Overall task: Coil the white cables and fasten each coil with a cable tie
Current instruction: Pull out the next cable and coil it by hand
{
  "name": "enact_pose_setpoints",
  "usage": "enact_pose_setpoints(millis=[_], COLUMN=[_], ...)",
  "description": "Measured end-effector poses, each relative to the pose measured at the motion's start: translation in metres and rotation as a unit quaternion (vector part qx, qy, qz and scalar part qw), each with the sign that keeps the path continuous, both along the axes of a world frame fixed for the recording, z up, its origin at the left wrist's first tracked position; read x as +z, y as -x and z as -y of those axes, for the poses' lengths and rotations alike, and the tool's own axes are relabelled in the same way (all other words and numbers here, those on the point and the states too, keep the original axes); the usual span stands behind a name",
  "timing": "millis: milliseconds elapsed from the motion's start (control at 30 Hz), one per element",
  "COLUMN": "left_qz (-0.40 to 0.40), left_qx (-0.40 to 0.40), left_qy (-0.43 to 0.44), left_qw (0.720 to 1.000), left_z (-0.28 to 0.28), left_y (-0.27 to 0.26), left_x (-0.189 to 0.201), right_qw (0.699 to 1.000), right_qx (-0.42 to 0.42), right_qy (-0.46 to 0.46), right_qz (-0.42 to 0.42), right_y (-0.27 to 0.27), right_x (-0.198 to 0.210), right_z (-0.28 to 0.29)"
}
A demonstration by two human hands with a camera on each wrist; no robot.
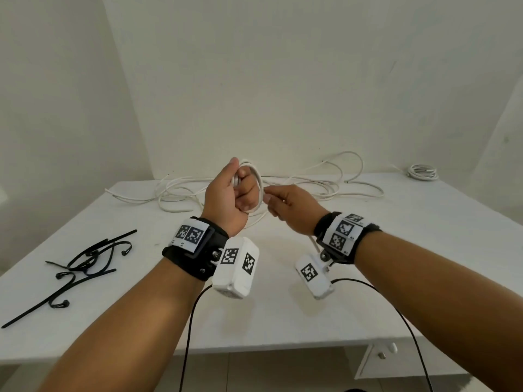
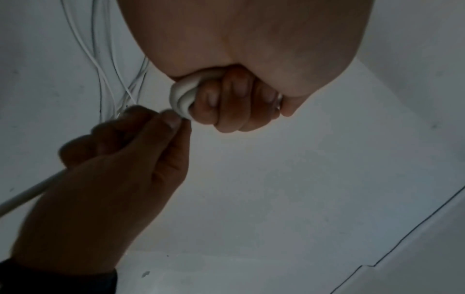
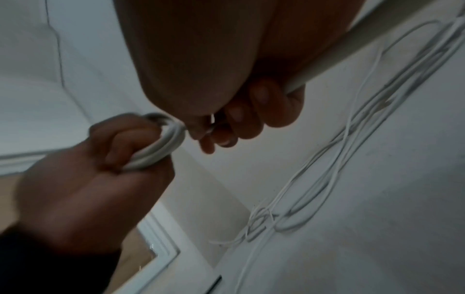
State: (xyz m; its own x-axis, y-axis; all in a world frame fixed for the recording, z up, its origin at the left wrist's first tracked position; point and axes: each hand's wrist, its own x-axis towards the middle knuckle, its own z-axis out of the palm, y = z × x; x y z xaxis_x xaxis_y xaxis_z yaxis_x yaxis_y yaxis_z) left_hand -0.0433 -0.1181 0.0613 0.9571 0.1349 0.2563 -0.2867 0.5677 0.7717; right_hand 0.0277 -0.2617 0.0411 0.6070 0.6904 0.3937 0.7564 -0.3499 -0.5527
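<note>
The white cable coil (image 1: pixel 256 190) is being held up above the middle of the table (image 1: pixel 368 250), gripped in the left hand (image 1: pixel 226 199). The right hand (image 1: pixel 291 207) is pinching the cable's loose strand just beside it. Loose white cables (image 1: pixel 325 185) are lying at the far edge, a finished coil (image 1: pixel 423 172) far right, black cable ties (image 1: pixel 85 261) near left.

Coil (image 1: pixel 256 190) partly hidden inside left hand (image 1: pixel 226 199) (right-wrist view blurred)
</note>
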Motion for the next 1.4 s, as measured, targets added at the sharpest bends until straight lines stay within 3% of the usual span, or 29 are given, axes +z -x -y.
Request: enact_pose_setpoints(millis=[233,367,467,533,700,867,900,1033,1233,1400], left_qz=[-0.037,-0.054,-0.059,-0.044,-0.064,-0.085,-0.096,-0.102,-0.060,-0.055], left_qx=[0.168,0.283,0.322,0.311,0.192,0.110,0.091,0.019,-0.020,-0.004], left_qy=[-0.075,-0.239,-0.377,-0.468,-0.546,-0.644,-0.647,-0.521,-0.437,-0.415], left_qw=[0.982,0.927,0.867,0.826,0.813,0.753,0.751,0.847,0.897,0.908], left_z=[0.006,0.002,-0.003,-0.004,-0.008,-0.010,-0.010,-0.006,-0.014,-0.014], left_y=[-0.018,-0.025,-0.029,-0.028,-0.022,-0.012,-0.011,-0.006,-0.003,0.002], left_x=[-0.010,-0.012,-0.023,-0.031,-0.032,-0.031,-0.033,-0.032,-0.024,-0.015], right_qw=[0.985,0.974,0.969,0.966,0.934,0.935,0.942,0.972,0.994,0.991], right_qx=[-0.003,0.026,0.034,0.036,0.044,0.050,0.045,0.028,0.029,0.031], right_qy=[0.173,0.221,0.240,0.247,0.322,0.300,0.282,0.197,0.044,-0.067], right_qz=[0.016,0.037,0.052,0.071,0.149,0.181,0.177,0.127,0.094,0.114], right_y=[0.016,0.032,0.036,0.035,0.034,0.033,0.031,0.015,0.002,0.005], right_x=[-0.012,-0.012,-0.009,-0.005,0.016,0.043,0.046,0.047,0.042,0.034], right_z=[-0.011,-0.013,-0.016,-0.015,-0.007,0.000,0.002,0.008,0.012,0.009])
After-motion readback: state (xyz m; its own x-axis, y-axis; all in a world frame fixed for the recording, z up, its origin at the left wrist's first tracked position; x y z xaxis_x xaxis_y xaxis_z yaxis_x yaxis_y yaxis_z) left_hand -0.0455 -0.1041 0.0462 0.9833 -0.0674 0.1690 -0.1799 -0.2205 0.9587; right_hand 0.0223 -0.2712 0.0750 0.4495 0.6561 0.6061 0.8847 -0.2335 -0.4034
